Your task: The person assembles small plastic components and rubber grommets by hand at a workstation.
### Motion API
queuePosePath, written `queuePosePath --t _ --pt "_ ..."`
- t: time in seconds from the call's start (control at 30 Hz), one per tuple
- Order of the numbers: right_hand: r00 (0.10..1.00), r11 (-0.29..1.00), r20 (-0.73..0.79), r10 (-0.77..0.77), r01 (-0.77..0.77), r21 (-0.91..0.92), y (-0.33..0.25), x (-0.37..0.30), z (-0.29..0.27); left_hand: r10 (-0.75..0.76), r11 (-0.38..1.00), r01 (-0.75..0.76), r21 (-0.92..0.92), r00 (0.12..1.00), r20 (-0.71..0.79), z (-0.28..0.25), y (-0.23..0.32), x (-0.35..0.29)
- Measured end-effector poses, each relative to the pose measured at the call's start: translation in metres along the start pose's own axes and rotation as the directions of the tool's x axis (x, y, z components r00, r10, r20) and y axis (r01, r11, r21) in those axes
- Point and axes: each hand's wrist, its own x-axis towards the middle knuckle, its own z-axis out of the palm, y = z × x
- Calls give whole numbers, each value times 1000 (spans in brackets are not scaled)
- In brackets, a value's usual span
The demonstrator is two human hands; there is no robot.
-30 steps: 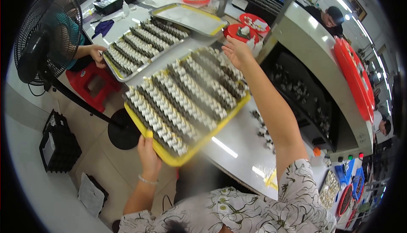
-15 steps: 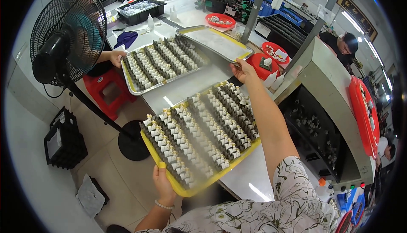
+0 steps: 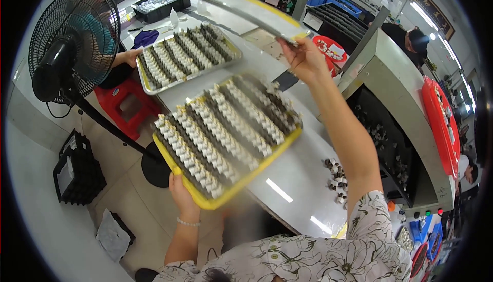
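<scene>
My left hand (image 3: 182, 194) grips the near left corner of a yellow-rimmed tray (image 3: 259, 165), thumb over the rim. Rows of small white and dark pieces (image 3: 221, 123) stand in it, tilted and partly blurred. Higher up, my right hand (image 3: 305, 61) pinches the corner of a shallow metal tray (image 3: 275, 11) with yellow edging, tipped nearly edge-on; no pieces show on it. Beyond, a second filled silver tray (image 3: 237, 58) with similar rows rests on the table, and a co-worker's hand (image 3: 132, 57) touches its left edge.
A standing fan (image 3: 59, 63) and a red stool (image 3: 123, 112) are at left. Loose small pieces (image 3: 336, 179) lie on the white table (image 3: 303, 143) beside a grey machine (image 3: 405, 87). Red plates (image 3: 331, 48) and a black crate (image 3: 159, 7) sit farther back.
My right hand has raised the metal tray and tipped it more edge-on. The filled tray in my left hand has shifted left and away from me, uncovering loose pieces on the table.
</scene>
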Motion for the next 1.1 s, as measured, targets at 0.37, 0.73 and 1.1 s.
queuePosePath --t 0.37,0.73,1.1 --pt "993 996 111 40 -30 -89 -54 -127 11 18 1000 -18 4 997 77 10 10 122" --pt "982 882 -85 169 -189 -431 -55 -216 -38 264 814 -330 478 943 201 -80 -50 275" --pt "906 781 -110 409 -410 -471 -20 -195 -93 -126 893 84 442 990 65 17 49 279"
